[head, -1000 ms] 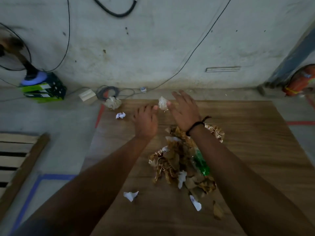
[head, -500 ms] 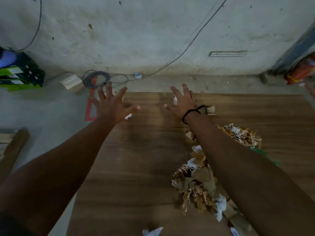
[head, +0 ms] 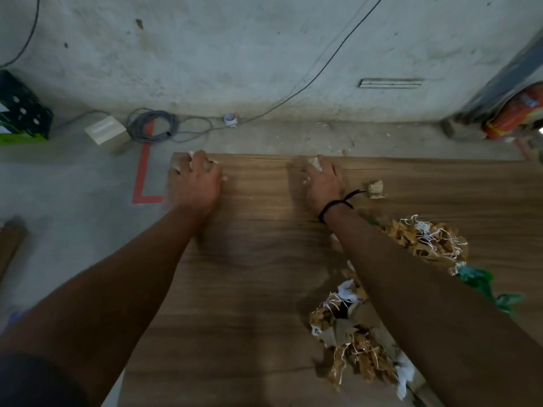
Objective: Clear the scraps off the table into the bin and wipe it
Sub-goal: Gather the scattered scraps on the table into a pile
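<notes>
**Both arms stretched to the far edge**

Left hand (head: 199, 183) curls over a pale scrap (head: 191, 154) at the tabletop's (head: 249, 274) far-left corner; right hand (head: 323, 183) curls round a white scrap (head: 316, 163) at the far edge. The scrap pile (head: 349, 336) lies under the right forearm, long axis running near-centre to far-right.

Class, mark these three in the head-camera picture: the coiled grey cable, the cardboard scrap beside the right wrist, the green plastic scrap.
coiled grey cable (head: 154, 116), head view, top arc of the coil.
cardboard scrap (head: 376, 189), head view, its middle.
green plastic scrap (head: 476, 282), head view, its crumpled upper part.
</notes>
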The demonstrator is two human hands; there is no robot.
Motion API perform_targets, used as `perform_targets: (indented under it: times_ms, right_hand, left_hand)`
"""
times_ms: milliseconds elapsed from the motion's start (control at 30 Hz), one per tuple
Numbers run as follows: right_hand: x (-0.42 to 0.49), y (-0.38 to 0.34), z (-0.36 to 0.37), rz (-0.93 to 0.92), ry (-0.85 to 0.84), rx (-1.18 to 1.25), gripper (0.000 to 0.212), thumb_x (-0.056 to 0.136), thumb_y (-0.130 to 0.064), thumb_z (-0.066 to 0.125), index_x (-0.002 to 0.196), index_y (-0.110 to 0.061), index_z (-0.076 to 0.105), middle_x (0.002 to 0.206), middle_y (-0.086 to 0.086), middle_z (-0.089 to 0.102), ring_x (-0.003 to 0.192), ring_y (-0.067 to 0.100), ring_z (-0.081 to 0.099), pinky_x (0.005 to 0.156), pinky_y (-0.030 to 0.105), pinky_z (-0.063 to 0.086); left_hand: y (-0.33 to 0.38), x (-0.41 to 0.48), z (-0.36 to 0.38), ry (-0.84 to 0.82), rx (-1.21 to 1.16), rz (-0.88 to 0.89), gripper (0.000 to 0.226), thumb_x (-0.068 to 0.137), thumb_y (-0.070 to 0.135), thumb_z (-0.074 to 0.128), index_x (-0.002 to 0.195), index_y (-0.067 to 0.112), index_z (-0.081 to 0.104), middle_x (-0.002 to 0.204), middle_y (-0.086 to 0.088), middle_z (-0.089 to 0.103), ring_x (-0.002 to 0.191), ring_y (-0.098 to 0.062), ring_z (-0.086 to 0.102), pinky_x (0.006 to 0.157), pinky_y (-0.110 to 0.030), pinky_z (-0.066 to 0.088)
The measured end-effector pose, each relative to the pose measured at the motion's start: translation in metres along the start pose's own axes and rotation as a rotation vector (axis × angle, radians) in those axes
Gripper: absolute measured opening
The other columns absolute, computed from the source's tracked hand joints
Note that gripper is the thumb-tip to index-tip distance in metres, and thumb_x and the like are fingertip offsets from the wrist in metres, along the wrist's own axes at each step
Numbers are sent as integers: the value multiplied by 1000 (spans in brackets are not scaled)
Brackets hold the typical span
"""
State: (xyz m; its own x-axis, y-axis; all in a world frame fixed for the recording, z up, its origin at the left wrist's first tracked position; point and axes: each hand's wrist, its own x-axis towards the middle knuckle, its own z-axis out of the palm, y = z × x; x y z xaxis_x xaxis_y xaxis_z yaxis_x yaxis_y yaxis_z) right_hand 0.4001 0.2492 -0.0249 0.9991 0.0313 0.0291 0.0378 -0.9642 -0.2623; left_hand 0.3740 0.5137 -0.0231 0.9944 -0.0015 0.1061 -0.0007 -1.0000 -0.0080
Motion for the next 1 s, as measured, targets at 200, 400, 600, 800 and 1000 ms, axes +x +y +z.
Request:
perform_targets:
  times_ms: [200, 400, 600, 800, 1000]
  right_hand:
    - [-15, -3, -19, -42, 60, 116, 37, 91, -15, 55, 126, -27, 57, 149, 9, 34, 131, 33, 33, 107, 36, 32]
    - [-54, -2, -87, -146, 161, 295, 61, 89, -13, 58, 144, -29, 35, 148, 10, 34, 134, 29, 33, 111, 43, 34]
    - [-133, 55, -177, -69, 303, 432, 66, 87, -13, 64, 145, -15, 32, 146, 17, 31, 135, 27, 32, 108, 29, 30]
    - [-212, 130, -202, 26, 275, 329, 66, 90, -21, 62, 146, -15, 29, 149, 14, 31, 132, 19, 33, 105, 32, 33]
    - [-249, 167, -165, 10, 102, 330, 57, 94, -32, 46, 147, -15, 30, 152, 12, 32, 141, 30, 27, 113, 49, 29]
  left_hand:
    - [28, -13, -18, 147, -257, 59, 29, 90, 37, 52, 101, 14, 64, 122, -20, 51, 107, -43, 46, 85, -48, 43]
    - [110, -42, -62, 326, -650, 151, 32, 85, 30, 59, 109, 10, 56, 112, -13, 58, 104, -30, 50, 86, -29, 34]
    - [202, -90, -137, 193, -1037, 228, 53, 84, 27, 61, 133, 20, 44, 118, -6, 52, 110, -21, 51, 90, -34, 46]
    - [282, -149, -154, 105, -1048, 403, 34, 89, 28, 62, 120, 13, 58, 127, -7, 46, 117, -10, 44, 98, -26, 40]
    - [323, -183, -115, -71, -797, 397, 41, 95, 31, 49, 134, 16, 48, 144, -4, 42, 134, -22, 35, 110, -43, 34]
